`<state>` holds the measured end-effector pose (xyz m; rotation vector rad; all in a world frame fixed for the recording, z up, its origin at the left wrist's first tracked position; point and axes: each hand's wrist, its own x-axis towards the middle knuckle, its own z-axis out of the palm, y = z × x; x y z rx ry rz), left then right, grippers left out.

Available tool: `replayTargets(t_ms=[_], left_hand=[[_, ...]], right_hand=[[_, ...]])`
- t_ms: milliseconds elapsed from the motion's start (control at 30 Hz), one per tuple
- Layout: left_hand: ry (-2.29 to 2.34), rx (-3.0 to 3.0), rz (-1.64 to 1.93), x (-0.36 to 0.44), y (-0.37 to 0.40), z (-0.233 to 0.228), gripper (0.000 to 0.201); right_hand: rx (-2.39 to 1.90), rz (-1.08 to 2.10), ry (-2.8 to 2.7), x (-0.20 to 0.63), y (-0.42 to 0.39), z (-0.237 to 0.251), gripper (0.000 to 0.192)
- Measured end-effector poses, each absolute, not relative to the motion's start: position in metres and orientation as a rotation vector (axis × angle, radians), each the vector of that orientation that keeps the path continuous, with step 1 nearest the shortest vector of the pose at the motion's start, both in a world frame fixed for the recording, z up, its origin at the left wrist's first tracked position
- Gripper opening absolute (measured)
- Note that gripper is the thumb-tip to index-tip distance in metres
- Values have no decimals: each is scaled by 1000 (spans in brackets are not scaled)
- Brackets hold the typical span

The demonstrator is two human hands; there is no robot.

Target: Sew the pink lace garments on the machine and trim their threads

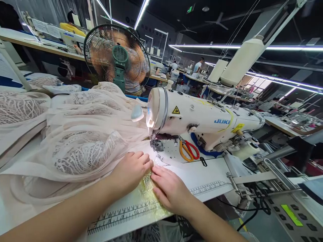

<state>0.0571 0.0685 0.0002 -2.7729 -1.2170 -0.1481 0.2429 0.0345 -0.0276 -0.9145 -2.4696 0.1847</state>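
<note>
My left hand is closed, its curled fingers on a pale yellow, shiny, crinkled piece that looks like thin film or sheer fabric. From the other side my right hand pinches the same piece, fingers together and thumb below. It lies on the white machine bed just in front of the presser foot, and its lower end hangs towards the bed's front edge. Fingers hide part of it. The white JUKI sewing machine stands right behind, its lamp lit at the needle.
A heap of pale lace garments covers the left side. Scissors with red and orange handles and a black blade lie right of the needle. Behind are a fan and thread cones; a control panel is lower right.
</note>
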Motion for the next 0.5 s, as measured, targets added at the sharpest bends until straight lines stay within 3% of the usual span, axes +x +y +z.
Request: replayTargets(t_ms=[500], left_hand=[[-1099,-2801,-91,43,81,-2,29]], right_hand=[[-917,219,-2456,246,36,-28,30]])
